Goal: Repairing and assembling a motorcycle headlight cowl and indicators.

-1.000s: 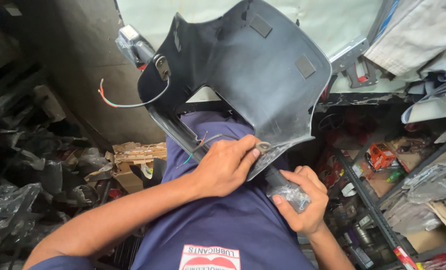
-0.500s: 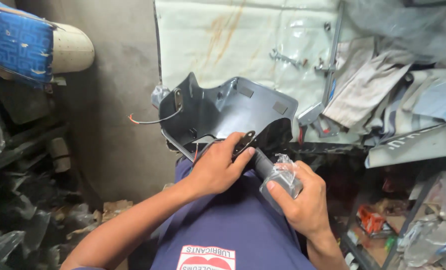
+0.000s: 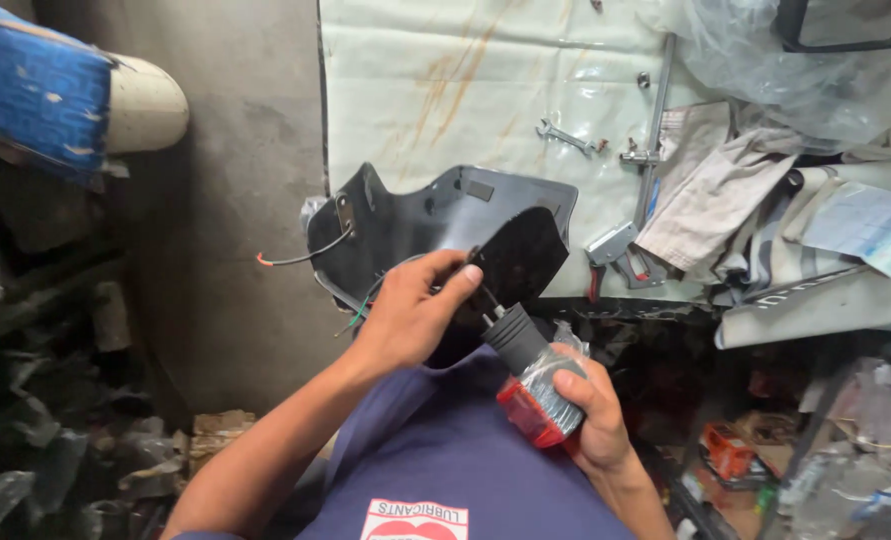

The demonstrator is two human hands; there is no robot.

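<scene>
A black plastic vehicle panel (image 3: 435, 225) rests on my lap, inner side up, with a loose red-tipped wire (image 3: 295, 260) hanging off its left edge. My left hand (image 3: 410, 315) grips the panel's lower middle, fingers curled over its edge near thin wires. My right hand (image 3: 585, 415) holds a small lamp unit (image 3: 530, 380) with a black rubber stalk and a red lens wrapped in clear plastic. The stalk's tip points at the panel just below my left fingers.
A pale sheet-covered bench (image 3: 445, 90) lies ahead, with a spanner (image 3: 565, 135), a metal rod (image 3: 655, 130), rags (image 3: 705, 190) and clear plastic bags on it. A blue and white seat (image 3: 55, 95) is upper left. Cluttered shelves and boxes (image 3: 725, 450) stand at right.
The panel has dropped lower and tilted flatter on my lap. My right hand has turned so the lamp's red lens now shows. The view has tipped up towards the bench.
</scene>
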